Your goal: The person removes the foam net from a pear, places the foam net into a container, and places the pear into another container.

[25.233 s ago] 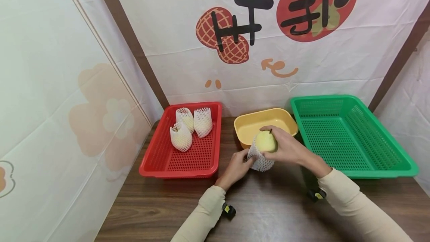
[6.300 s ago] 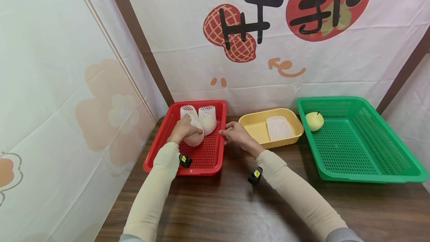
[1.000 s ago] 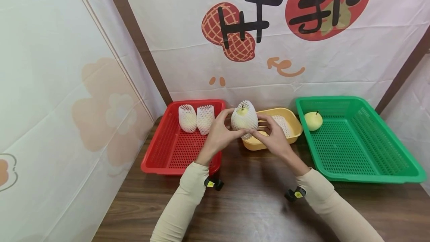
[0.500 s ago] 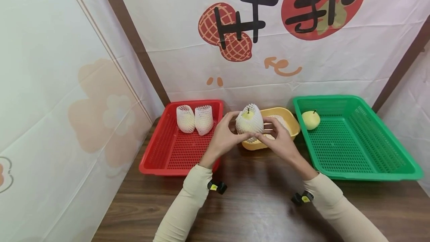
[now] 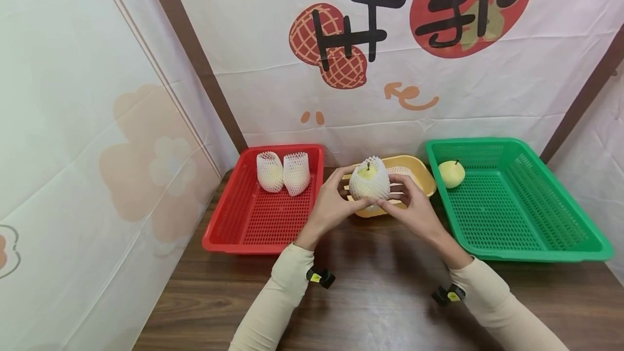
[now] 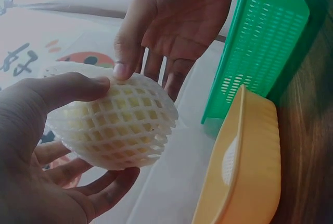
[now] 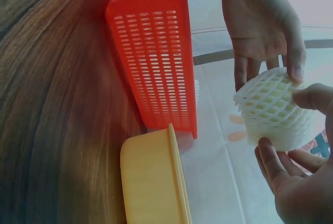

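A pale yellow pear point(image 5: 369, 182) in a white foam net is held up between both hands, in front of the yellow basin, its stem showing through the net's upper opening. My left hand point(image 5: 332, 203) grips its left side, thumb in front and fingers behind and below. From the right, my right hand point(image 5: 415, 209) holds it too, the thumb tip meeting the left one at the front. In the left wrist view the netting point(image 6: 122, 117) stretches over the fruit between the left thumb and fingers. The right wrist view shows right fingertips under the netted pear point(image 7: 276, 109).
Two more netted pears point(image 5: 270, 172) lie in the red basket point(image 5: 209, 240) at left. The yellow basin point(image 5: 424, 177) behind the hands contains a removed foam net point(image 5: 401, 171). At right, a bare pear point(image 5: 452, 174) sits in the green basket's point(image 5: 526, 256) back left corner.
The earlier bare pear is now in the green basket and its net in the basin. One netted pear has left the red basket; both hands hold it, shifted slightly right and lower this past second.
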Motion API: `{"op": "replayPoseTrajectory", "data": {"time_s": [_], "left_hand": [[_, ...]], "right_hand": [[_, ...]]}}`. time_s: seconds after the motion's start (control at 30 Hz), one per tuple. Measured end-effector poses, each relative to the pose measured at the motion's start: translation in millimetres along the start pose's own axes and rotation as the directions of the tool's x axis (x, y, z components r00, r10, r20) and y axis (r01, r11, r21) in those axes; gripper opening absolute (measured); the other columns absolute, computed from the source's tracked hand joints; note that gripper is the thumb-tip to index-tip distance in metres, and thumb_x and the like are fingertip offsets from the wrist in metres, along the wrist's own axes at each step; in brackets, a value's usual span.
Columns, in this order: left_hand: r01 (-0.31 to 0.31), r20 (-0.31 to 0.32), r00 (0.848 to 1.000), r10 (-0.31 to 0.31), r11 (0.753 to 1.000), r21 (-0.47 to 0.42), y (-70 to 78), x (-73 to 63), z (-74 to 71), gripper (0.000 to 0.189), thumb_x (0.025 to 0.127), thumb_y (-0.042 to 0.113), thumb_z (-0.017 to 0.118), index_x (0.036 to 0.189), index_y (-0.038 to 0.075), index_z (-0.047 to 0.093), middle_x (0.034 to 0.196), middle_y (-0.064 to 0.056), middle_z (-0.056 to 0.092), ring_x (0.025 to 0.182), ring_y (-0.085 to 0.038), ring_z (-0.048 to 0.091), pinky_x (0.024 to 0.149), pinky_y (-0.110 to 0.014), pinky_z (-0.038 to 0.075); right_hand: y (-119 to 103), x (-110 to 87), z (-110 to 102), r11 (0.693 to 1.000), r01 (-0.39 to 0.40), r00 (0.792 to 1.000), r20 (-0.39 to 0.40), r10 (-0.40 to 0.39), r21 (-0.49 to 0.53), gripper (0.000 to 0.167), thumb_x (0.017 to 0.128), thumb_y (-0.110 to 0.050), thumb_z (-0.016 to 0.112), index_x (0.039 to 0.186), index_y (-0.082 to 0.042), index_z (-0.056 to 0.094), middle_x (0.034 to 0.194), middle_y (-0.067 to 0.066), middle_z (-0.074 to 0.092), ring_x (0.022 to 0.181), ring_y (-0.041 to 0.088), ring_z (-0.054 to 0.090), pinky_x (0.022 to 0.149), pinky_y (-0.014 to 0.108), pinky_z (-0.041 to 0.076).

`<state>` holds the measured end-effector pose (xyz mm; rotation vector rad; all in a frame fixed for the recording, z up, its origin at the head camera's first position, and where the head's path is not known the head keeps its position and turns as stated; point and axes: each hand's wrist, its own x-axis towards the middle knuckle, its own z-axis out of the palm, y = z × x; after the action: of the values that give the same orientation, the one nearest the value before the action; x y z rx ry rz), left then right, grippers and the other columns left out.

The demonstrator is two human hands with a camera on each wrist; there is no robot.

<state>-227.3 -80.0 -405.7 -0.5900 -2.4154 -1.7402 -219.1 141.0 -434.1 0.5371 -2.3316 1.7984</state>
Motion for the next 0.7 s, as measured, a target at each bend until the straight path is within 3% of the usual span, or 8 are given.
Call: {"op": "replayPoseTrajectory", "data": {"time_s": [0.23,0.43,0.7], "left_hand": [[0.011,0.007,1.0,-0.011,1.0,0.002,-4.3,-5.7,5.1,0.073,0.081,0.017,0.094,0.145,0.018,0.059,0.141,-0.008,0.062,0.113,-0.027,0.071,0.081,-0.026,0.061],[0.021,0.023,1.0,-0.02,1.0,-0.021,-6.3,-9.3,9.9,0.071,0.082,0.017,0.093,0.144,0.016,0.059,0.14,-0.013,0.063,0.111,-0.032,0.072,0.089,-0.043,0.064],[0.028,0.049,0.998,-0.025,0.997,-0.067,-12.3,-17.1,15.4,0.071,0.082,0.012,0.092,0.145,0.015,0.058,0.142,-0.013,0.062,0.121,-0.033,0.07,0.094,-0.052,0.062]], "right_hand": [[2,-7.3,-3,0.999,-0.018,1.0,0.014,0.018,-0.029,0.063,0.094,-0.009,0.081,0.147,0.001,0.049,0.137,0.02,0.059,0.114,0.016,0.063,0.095,0.02,0.058],[4,-12.2,-5,0.998,-0.025,0.999,0.025,0.026,-0.052,0.065,0.093,-0.009,0.083,0.147,0.0,0.049,0.135,0.021,0.06,0.114,0.02,0.065,0.092,0.016,0.056],[10,-22.2,-8,0.995,-0.022,0.999,0.046,0.026,-0.094,0.064,0.092,-0.011,0.084,0.146,-0.001,0.05,0.132,0.02,0.063,0.111,0.025,0.069,0.095,0.036,0.062]]}}
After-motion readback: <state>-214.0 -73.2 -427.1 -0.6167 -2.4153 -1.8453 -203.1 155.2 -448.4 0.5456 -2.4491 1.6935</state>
